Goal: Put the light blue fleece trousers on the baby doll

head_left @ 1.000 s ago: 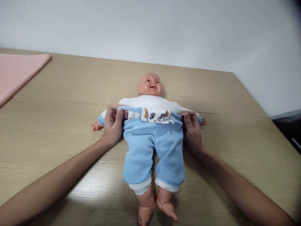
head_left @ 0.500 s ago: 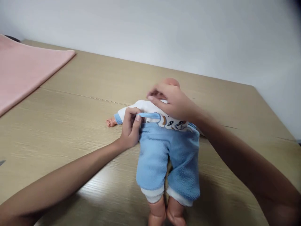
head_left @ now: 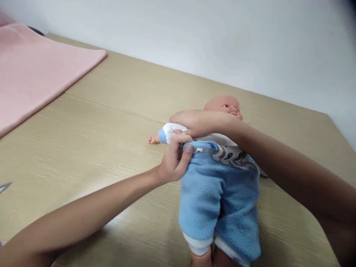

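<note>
A baby doll [head_left: 222, 102] lies on its back in a white top and fuzzy blue overalls [head_left: 198, 193] with a cartoon-print bib. My left hand [head_left: 175, 157] pinches the blue strap [head_left: 204, 145] at the top edge of the overalls, thumb in front. Reaching across the doll's chest, my right hand [head_left: 189, 120] curls around the upper part of the white sleeve [head_left: 174, 129]. Most of its fingers are hidden behind the sleeve. My right forearm covers part of the doll's chest and lower face. The doll's small hand [head_left: 153, 139] sticks out of the blue cuff.
A pink cloth [head_left: 41, 66] lies at the far left of the wooden table [head_left: 111, 144]. At the left edge shows the tip of a pointed grey thing [head_left: 5, 187]. A white wall [head_left: 208, 40] rises behind the table.
My right hand has moved from above the doll's neck down to the sleeve beside my left hand. The left keeps its pinch on the strap. The view has shifted, uncovering the doll's head.
</note>
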A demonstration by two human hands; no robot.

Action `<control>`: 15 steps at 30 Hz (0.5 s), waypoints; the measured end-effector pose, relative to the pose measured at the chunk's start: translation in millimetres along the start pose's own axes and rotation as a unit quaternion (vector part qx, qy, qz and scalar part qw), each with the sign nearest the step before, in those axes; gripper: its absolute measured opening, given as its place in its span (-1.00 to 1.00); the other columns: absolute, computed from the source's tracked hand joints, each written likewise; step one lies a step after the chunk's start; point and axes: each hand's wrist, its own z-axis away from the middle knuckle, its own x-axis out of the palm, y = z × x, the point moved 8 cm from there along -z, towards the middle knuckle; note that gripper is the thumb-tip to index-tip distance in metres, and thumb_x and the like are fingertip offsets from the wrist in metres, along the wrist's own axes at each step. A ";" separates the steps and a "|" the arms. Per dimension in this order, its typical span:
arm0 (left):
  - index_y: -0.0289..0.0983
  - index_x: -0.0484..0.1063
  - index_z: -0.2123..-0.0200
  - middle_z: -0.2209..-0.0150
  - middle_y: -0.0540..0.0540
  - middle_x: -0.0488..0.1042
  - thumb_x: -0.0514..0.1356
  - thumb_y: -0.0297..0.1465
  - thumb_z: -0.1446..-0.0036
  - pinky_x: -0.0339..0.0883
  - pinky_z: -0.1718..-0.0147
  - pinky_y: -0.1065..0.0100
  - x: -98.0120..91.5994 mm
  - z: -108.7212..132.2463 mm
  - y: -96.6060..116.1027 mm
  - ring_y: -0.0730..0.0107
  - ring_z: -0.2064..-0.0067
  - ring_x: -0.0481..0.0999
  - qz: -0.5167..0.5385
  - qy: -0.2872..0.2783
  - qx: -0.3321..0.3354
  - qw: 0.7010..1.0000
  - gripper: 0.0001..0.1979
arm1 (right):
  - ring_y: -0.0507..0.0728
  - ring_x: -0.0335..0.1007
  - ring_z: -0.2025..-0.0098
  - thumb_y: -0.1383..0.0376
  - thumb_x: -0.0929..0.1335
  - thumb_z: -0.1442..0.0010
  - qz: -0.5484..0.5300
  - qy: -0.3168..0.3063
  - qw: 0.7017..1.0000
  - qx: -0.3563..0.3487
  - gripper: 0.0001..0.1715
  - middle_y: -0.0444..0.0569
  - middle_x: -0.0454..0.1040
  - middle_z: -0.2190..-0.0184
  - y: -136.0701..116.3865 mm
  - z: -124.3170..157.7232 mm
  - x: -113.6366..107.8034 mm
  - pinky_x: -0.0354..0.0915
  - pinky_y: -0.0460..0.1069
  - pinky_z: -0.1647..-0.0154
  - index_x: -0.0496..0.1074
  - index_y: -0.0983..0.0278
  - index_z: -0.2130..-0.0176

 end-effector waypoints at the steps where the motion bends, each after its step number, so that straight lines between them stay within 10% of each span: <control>1: -0.12 0.38 -0.08 0.18 -0.04 0.44 0.09 -0.34 -0.65 0.39 0.10 0.20 0.0 0.1 0.1 0.29 0.19 0.44 -0.004 0.001 -0.003 1.000 -0.91 | 0.12 0.40 0.29 0.29 0.43 -0.34 -0.023 0.024 0.999 -0.022 -0.92 -0.03 0.58 0.25 -1.6 4.0 -3.6 0.24 0.02 0.24 0.52 0.27 0.22; 15: -0.08 0.56 0.02 0.20 -0.08 0.61 0.18 -0.12 -0.60 0.55 0.02 0.03 -4.6 15.1 -6.1 0.17 0.16 0.63 -0.040 0.004 -0.024 0.999 -0.77 | 0.16 0.50 0.07 0.33 0.40 -0.24 -0.132 0.209 0.967 -0.059 -0.67 -0.01 0.59 0.09 11.9 75.6 -10.3 0.34 0.03 0.04 0.52 0.30 -0.02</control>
